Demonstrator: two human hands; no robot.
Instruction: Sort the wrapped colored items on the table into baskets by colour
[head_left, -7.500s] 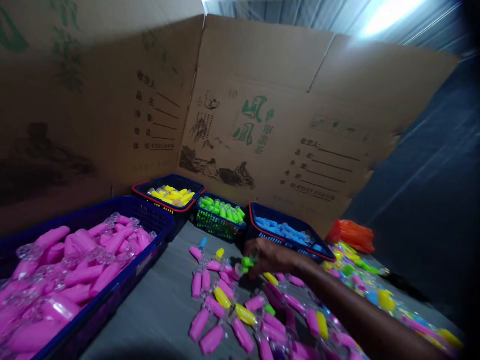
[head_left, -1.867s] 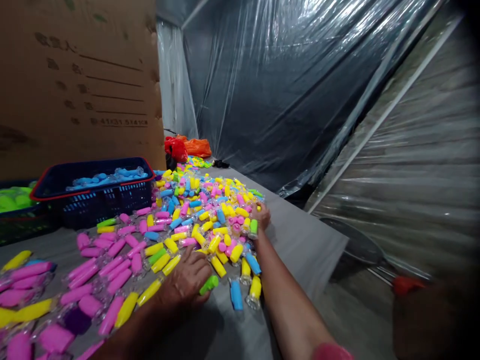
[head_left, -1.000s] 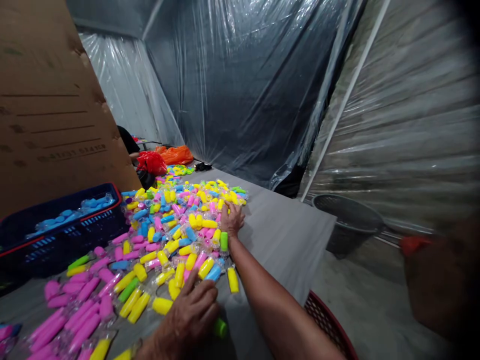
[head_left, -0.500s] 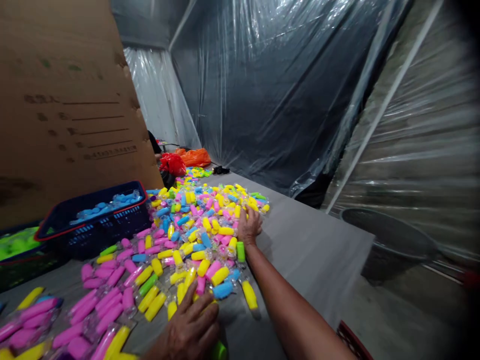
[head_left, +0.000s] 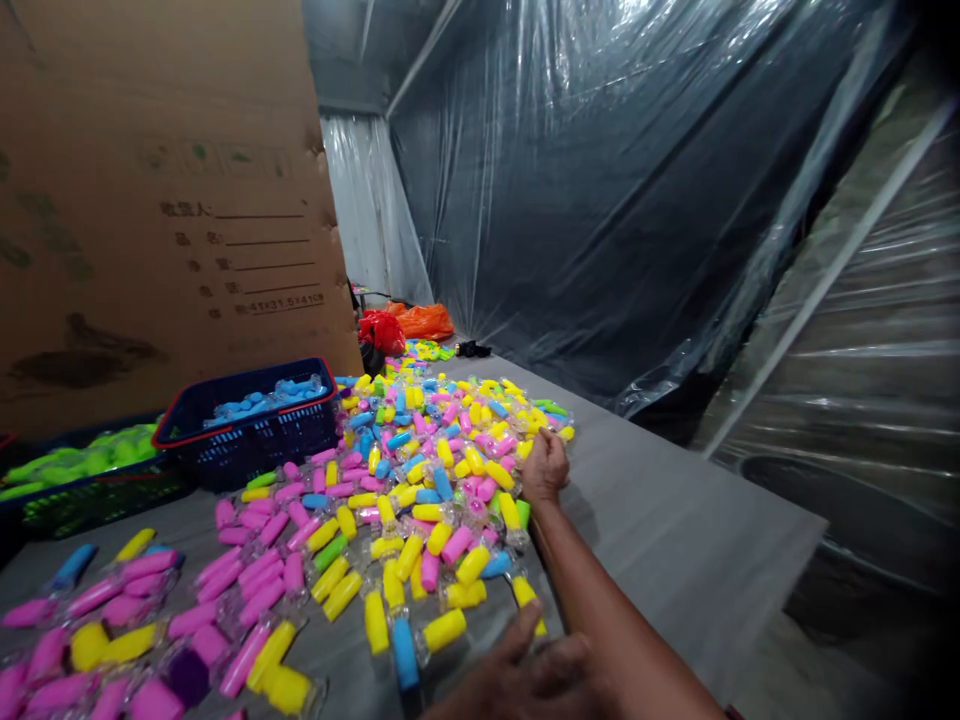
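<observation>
A wide pile of small rounded pieces in clear wrappers point(head_left: 409, 550), yellow, pink, blue and green, lies over the grey table point(head_left: 637, 500). My right hand point(head_left: 545, 468) rests at the pile's right edge with its fingers curled in; whatever they hold is hidden. Low in the view, my left hand point(head_left: 532, 670) is blurred, its fingers looking apart with nothing visible in them. Just beyond its fingertips lies a yellow wrapped piece point(head_left: 527, 597); I cannot tell whether they touch. To its left are a blue piece point(head_left: 405, 652) and more yellow ones.
A dark blue basket point(head_left: 247, 440) with blue pieces stands at left, beside another basket point(head_left: 105, 490) of green ones. Behind them rises a large cardboard box point(head_left: 172, 200). Red point(head_left: 381, 330) and orange bags point(head_left: 424, 321) lie far back. A dark tub point(head_left: 840, 530) stands right of the table.
The view has swung left, shifting the scene rightward. My left hand has drawn back toward me and right, away from the yellow pieces. My right hand's fingers have curled in more at the pile's edge.
</observation>
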